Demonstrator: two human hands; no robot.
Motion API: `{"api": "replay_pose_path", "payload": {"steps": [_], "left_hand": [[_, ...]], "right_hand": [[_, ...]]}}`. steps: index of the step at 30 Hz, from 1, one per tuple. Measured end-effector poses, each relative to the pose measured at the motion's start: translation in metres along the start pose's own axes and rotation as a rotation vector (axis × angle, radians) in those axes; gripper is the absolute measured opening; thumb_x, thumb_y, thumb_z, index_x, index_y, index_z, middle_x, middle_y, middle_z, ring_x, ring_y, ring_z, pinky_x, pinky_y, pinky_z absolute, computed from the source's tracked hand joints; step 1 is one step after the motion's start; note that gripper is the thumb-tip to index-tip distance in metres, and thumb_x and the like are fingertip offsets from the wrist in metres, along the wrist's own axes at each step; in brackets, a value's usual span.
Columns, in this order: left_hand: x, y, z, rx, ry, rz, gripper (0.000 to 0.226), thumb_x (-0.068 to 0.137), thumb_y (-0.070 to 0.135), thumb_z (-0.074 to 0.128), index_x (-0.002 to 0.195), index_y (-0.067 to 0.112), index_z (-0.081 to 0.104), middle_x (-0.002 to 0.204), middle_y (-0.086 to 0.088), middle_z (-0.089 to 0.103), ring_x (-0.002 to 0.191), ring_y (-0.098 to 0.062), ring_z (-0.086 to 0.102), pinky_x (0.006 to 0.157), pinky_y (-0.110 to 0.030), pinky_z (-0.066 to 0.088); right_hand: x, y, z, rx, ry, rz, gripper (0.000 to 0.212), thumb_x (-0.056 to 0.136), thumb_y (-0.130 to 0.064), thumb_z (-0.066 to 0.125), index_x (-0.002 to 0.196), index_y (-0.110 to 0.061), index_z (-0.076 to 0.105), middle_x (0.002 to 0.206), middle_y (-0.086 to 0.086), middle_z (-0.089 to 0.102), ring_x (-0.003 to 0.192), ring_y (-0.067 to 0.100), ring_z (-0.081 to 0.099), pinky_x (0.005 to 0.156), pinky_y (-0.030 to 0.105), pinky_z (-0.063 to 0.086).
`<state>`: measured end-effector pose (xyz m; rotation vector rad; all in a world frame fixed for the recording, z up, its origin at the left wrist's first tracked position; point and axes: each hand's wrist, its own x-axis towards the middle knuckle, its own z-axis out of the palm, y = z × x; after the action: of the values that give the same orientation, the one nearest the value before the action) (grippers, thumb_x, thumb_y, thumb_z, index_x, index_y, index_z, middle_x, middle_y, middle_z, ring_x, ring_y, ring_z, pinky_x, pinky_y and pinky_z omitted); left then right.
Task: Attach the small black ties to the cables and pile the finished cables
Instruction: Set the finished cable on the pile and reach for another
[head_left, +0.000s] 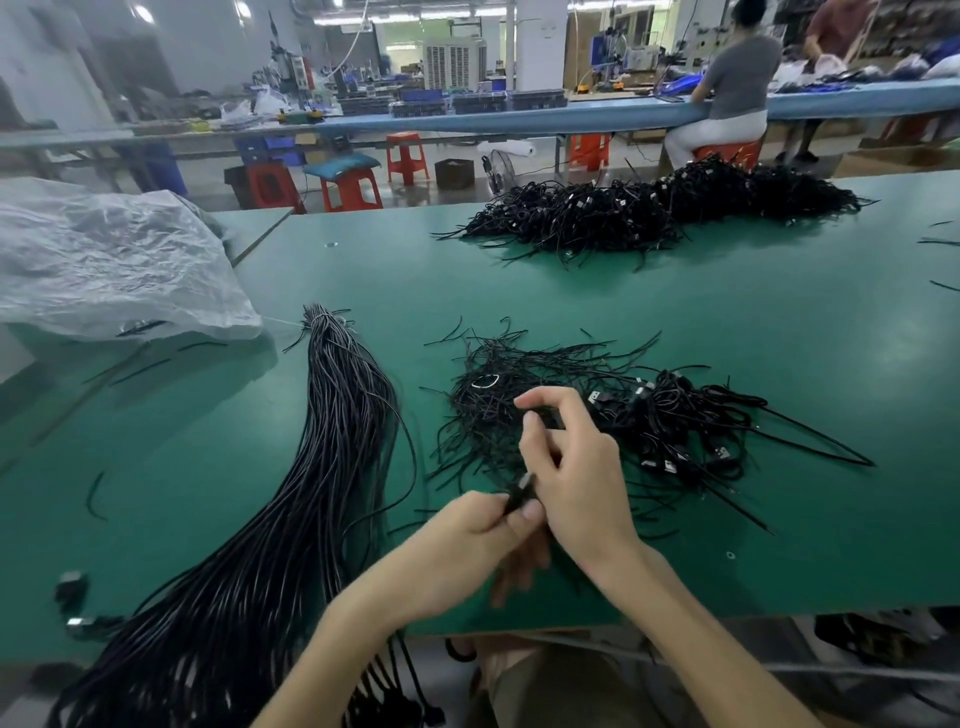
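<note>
My left hand (480, 535) pinches a black cable end (519, 493) between thumb and fingers near the table's front edge. My right hand (571, 467) is just above it, fingers curled round a small black piece, probably a tie (548, 415). Behind my hands lies a loose heap of thin black ties (498, 395). To its right sits a small pile of coiled cables with plugs (680, 431). A long bundle of straight black cables (332, 467) runs from mid-table off the front edge at left. A big pile of coiled cables (649, 210) lies at the far side.
The green table (779, 322) carries a crumpled clear plastic bag (114, 265) at far left and stray ties scattered about. Beyond it stand red stools (350, 189) and another bench where a seated person (727, 98) works.
</note>
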<state>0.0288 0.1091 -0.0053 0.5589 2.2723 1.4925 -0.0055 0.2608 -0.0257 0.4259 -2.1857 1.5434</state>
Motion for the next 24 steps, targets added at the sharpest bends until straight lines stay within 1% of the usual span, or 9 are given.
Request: {"api": "replay_pose_path", "payload": {"steps": [4, 9, 11, 14, 16, 18, 20, 22, 24], "left_hand": [[0.010, -0.004, 0.008, -0.146, 0.244, 0.048, 0.045, 0.101, 0.041, 0.038, 0.099, 0.014, 0.074, 0.094, 0.008, 0.079, 0.089, -0.002, 0.071, 0.080, -0.016, 0.051], [0.018, -0.008, 0.022, -0.514, 0.349, 0.039, 0.044, 0.103, 0.051, 0.040, 0.115, 0.029, 0.077, 0.120, 0.005, 0.075, 0.118, -0.007, 0.066, 0.099, -0.022, 0.047], [0.024, -0.006, 0.022, -0.781, 0.394, 0.055, 0.047, 0.106, 0.046, 0.040, 0.130, 0.019, 0.070, 0.129, -0.005, 0.071, 0.125, -0.016, 0.064, 0.107, -0.035, 0.044], [0.031, 0.003, 0.013, -1.123, 0.400, 0.158, 0.052, 0.108, 0.039, 0.033, 0.142, 0.005, 0.054, 0.139, -0.009, 0.065, 0.130, -0.018, 0.061, 0.104, -0.033, 0.050], [0.032, 0.009, 0.007, -1.346, 0.388, 0.197, 0.046, 0.109, 0.034, 0.034, 0.135, 0.004, 0.058, 0.134, -0.009, 0.068, 0.122, -0.016, 0.067, 0.093, -0.028, 0.057], [0.030, 0.010, 0.004, -1.509, 0.382, 0.204, 0.037, 0.107, 0.029, 0.041, 0.119, 0.005, 0.067, 0.111, -0.004, 0.075, 0.090, -0.011, 0.074, 0.078, -0.027, 0.059], [0.026, 0.009, 0.005, -1.540, 0.341, 0.203, 0.032, 0.108, 0.026, 0.043, 0.100, 0.011, 0.070, 0.083, 0.006, 0.063, 0.054, -0.006, 0.053, 0.063, -0.021, 0.045], [0.022, 0.006, 0.005, -1.500, 0.290, 0.195, 0.040, 0.111, 0.026, 0.039, 0.087, 0.015, 0.069, 0.069, 0.009, 0.046, 0.044, -0.007, 0.032, 0.054, -0.021, 0.032], [0.019, 0.003, 0.003, -1.448, 0.237, 0.199, 0.042, 0.111, 0.028, 0.039, 0.082, 0.016, 0.066, 0.065, 0.010, 0.038, 0.043, -0.007, 0.029, 0.050, -0.022, 0.030]], "right_hand": [[-0.002, -0.009, 0.004, -0.031, 0.026, -0.034, 0.011, 0.107, -0.023, 0.048, 0.115, -0.031, 0.053, 0.051, 0.003, 0.051, 0.041, 0.015, 0.039, 0.040, 0.033, 0.034], [-0.016, -0.013, 0.007, 0.048, 0.067, -0.022, 0.012, 0.109, -0.022, 0.047, 0.119, -0.026, 0.052, 0.060, -0.003, 0.061, 0.043, 0.008, 0.047, 0.048, 0.011, 0.033], [-0.021, -0.011, 0.007, 0.035, 0.073, -0.021, 0.011, 0.109, -0.022, 0.048, 0.119, -0.024, 0.051, 0.062, -0.013, 0.063, 0.042, 0.005, 0.048, 0.046, 0.010, 0.030], [-0.024, -0.003, 0.006, -0.021, 0.043, -0.003, 0.011, 0.108, -0.026, 0.046, 0.117, -0.033, 0.047, 0.051, -0.008, 0.049, 0.038, 0.009, 0.034, 0.044, 0.016, 0.021], [-0.025, 0.002, 0.004, -0.074, 0.033, 0.006, 0.014, 0.108, -0.027, 0.045, 0.121, -0.030, 0.046, 0.051, -0.008, 0.045, 0.039, 0.011, 0.034, 0.045, 0.018, 0.020], [-0.024, 0.006, 0.001, -0.107, 0.036, 0.022, 0.016, 0.107, -0.026, 0.045, 0.123, -0.025, 0.047, 0.051, -0.008, 0.044, 0.041, 0.012, 0.035, 0.045, 0.019, 0.021], [-0.022, 0.007, -0.002, -0.177, 0.011, 0.020, 0.015, 0.107, -0.026, 0.044, 0.119, -0.021, 0.051, 0.051, -0.008, 0.043, 0.043, 0.012, 0.040, 0.047, 0.020, 0.025], [-0.020, 0.005, -0.005, -0.275, -0.042, 0.002, 0.016, 0.107, -0.025, 0.044, 0.112, -0.018, 0.058, 0.061, -0.012, 0.050, 0.054, 0.008, 0.049, 0.054, 0.022, 0.033], [-0.019, -0.001, -0.009, -0.348, -0.132, 0.000, 0.016, 0.108, -0.024, 0.044, 0.110, -0.020, 0.060, 0.078, -0.014, 0.059, 0.072, 0.007, 0.054, 0.070, 0.025, 0.040]]}}
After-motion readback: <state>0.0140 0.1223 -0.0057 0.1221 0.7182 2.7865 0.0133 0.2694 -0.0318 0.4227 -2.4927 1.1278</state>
